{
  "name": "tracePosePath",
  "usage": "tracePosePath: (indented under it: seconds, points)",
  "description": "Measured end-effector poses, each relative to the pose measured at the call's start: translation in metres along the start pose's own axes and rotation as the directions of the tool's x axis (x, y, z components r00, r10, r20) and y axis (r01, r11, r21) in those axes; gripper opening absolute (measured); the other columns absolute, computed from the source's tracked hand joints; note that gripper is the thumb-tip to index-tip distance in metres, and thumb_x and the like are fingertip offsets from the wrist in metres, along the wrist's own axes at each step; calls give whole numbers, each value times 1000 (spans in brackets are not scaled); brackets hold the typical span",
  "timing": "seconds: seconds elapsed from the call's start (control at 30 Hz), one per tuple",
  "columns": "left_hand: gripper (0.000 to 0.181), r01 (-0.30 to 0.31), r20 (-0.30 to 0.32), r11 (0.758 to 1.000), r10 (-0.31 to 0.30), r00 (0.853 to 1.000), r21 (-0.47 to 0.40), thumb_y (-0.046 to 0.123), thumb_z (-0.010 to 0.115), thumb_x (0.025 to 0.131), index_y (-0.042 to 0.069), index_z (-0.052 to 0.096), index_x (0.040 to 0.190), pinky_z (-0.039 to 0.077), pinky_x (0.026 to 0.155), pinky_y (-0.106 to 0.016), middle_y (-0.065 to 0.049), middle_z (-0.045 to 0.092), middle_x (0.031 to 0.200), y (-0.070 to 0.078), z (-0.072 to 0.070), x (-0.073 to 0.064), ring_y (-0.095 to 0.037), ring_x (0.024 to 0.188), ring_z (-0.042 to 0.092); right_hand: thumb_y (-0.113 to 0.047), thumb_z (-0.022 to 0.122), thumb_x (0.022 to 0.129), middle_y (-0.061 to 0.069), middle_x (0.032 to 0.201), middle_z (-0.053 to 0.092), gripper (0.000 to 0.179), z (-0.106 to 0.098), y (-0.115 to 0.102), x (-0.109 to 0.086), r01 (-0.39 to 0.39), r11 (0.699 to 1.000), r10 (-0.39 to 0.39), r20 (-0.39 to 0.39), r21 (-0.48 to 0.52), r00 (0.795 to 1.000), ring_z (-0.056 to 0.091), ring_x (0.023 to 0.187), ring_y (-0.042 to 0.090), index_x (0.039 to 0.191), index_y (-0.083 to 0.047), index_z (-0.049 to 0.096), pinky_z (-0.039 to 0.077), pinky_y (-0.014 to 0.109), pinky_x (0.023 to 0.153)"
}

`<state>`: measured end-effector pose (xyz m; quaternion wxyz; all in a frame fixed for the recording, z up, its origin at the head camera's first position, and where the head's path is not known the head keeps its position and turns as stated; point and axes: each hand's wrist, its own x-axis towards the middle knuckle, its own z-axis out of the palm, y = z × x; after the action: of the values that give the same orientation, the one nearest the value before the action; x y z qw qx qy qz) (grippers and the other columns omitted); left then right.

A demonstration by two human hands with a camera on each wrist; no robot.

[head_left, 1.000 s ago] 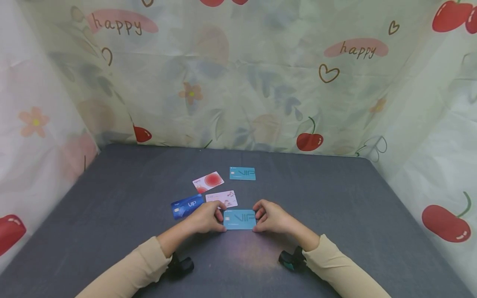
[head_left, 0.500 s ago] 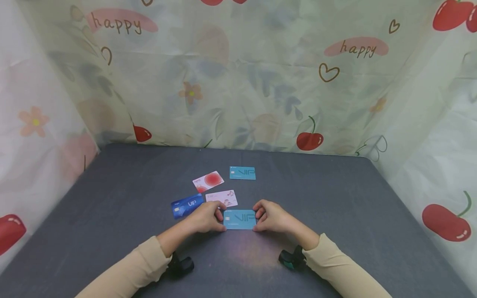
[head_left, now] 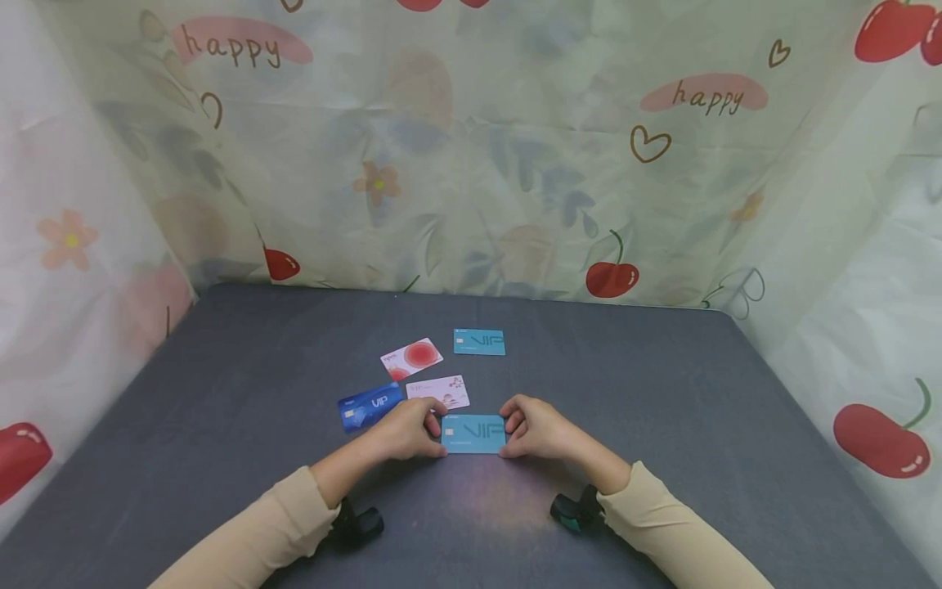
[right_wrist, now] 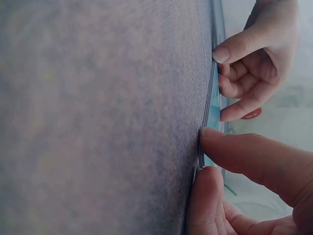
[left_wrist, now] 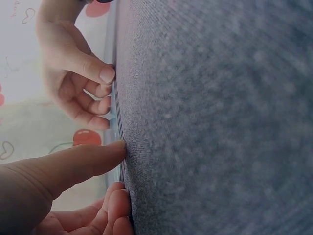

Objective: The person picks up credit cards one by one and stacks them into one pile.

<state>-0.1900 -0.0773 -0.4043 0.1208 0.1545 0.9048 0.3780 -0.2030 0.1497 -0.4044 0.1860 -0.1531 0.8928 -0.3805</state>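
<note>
A light blue VIP card [head_left: 473, 433] lies flat on the dark table in front of me. Several thin layered edges in the right wrist view show that it tops a small stack of cards [right_wrist: 210, 110]. My left hand [head_left: 407, 429] holds the stack's left end, thumb at the near corner and curled fingers at the far one. At the right end my right hand [head_left: 542, 429] grips it in the same way. The cards under the top one are hidden from above.
Behind the left hand lie a dark blue VIP card [head_left: 370, 407] and a pale pink card [head_left: 441, 391]. Farther back are a pink card with red circles [head_left: 412, 358] and another light blue VIP card [head_left: 479, 342]. A printed curtain [head_left: 471, 164] encloses the table [head_left: 625, 368].
</note>
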Motion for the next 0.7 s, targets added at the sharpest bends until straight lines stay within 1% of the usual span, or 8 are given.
tracePosePath:
  seconds: [0.5, 0.7]
  points:
    - [48, 11, 4, 1000, -11, 1000, 3, 7, 79, 65, -1, 58, 107, 41, 54, -21, -4, 57, 74, 1, 0, 0, -13, 63, 49, -9, 78, 66, 8, 85, 53, 51, 0, -1, 0, -2, 1000, 2, -4, -12, 1000, 55, 70, 12, 108, 2, 51, 49, 25, 63]
    - [48, 16, 1, 1000, -16, 1000, 6, 7, 79, 65, -1, 58, 107, 41, 54, -22, -4, 57, 73, 1, 0, -1, -13, 63, 49, -8, 79, 66, 9, 84, 53, 51, -1, -1, -2, 8, 1000, -8, -4, -12, 1000, 54, 70, 13, 107, 2, 50, 49, 25, 63]
